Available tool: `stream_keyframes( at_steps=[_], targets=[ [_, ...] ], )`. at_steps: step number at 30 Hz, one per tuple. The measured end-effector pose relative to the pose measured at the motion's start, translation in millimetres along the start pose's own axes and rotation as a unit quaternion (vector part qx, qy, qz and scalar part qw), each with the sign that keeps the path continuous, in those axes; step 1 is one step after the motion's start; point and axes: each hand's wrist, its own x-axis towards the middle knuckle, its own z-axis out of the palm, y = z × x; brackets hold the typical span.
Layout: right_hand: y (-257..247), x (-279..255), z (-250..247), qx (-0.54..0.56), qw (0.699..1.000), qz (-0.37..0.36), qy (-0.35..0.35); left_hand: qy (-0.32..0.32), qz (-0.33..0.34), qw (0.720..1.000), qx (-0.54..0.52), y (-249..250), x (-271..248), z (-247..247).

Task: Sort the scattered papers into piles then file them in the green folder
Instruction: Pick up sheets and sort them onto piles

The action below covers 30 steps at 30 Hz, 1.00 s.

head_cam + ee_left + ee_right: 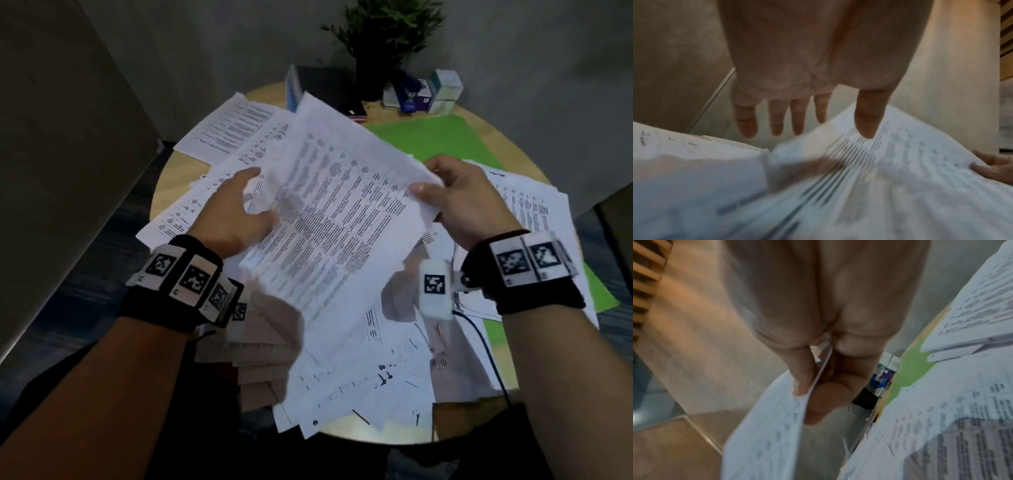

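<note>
Round table (507, 144) buried in papers (359, 370), green folder (435, 140) at 1 o'clock. Right hand (469, 202) pinches a printed sheet (342, 212) mid-air; left hand (236, 212) sits under it, fingers spread loose.

Head view is looking dim overall, corners darkening into a vignette, wide-angle bending the round table (507, 137) edge. White held sheet (342, 212) is catching the most light; printed text on it is smearing from motion blur. Soft shadow is falling on the scattered papers (359, 377) under it. Potted plant (383, 37) at the back is sitting in murk, slightly soft. Left wrist view is blurring heavily: the sheet is streaking across the lower half, left hand (818, 65) is out of focus and warm-tinted, fingers (797, 118) a bit sharper. Right wrist view is blurring too, right hand (818, 321) soft, edges stretching, green folder (908, 374) glowing bright against grey.
</note>
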Motion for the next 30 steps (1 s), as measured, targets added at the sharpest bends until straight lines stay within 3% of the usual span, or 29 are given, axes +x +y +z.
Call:
stream_keyframes(
  at_steps=[2, 7, 9, 11, 13, 15, 17, 19, 24, 30],
  targets=[
    [-7.3, -1.4, -2.0, 0.074, 0.997, -0.022, -0.009, -0.021, 0.024, 0.998, -0.058, 4.2, -3.5, -6.2],
    [-4.5, 0.3, 8.1, 0.176, 0.983, 0.0, 0.045, -0.052, -0.005, 0.993, -0.106, 8.2, -8.7, -11.7],
    [-4.0, 0.7, 16.3, 0.193, 0.977, 0.016, 0.085, -0.014, -0.005, 0.995, -0.095, 7.3, -8.0, -10.9],
    [-2.2, -0.3, 24.9, 0.18, 0.978, 0.057, 0.093, 0.068, -0.018, 0.996, -0.047, 3.7, -5.7, -16.7],
    [3.3, -3.7, 35.8, 0.124, 0.985, 0.111, 0.036, 0.141, -0.036, 0.989, -0.021, -4.0, -3.1, -27.6],
    [12.7, -9.7, 50.2, -0.03, 0.988, 0.141, -0.048, 0.181, -0.039, 0.982, -0.031, -12.9, -2.0, -39.2],
    [20.6, -15.9, 64.4, -0.218, 0.961, 0.134, -0.104, 0.202, -0.053, 0.977, -0.05, -20.5, -2.2, -47.5],
    [22.5, -23.1, 78.5, -0.334, 0.926, 0.132, -0.119, 0.202, -0.069, 0.975, -0.063, -29.4, -0.7, -53.1],
    [24.4, -32.8, 101.1, -0.416, 0.893, 0.141, -0.099, 0.192, -0.076, 0.97, -0.127, -34.5, -2.6, -54.5],
    [25.5, -26.8, 87.6, -0.334, 0.929, 0.147, -0.06, 0.162, -0.076, 0.971, -0.16, -31.4, -3.3, -49.2]
  ],
)
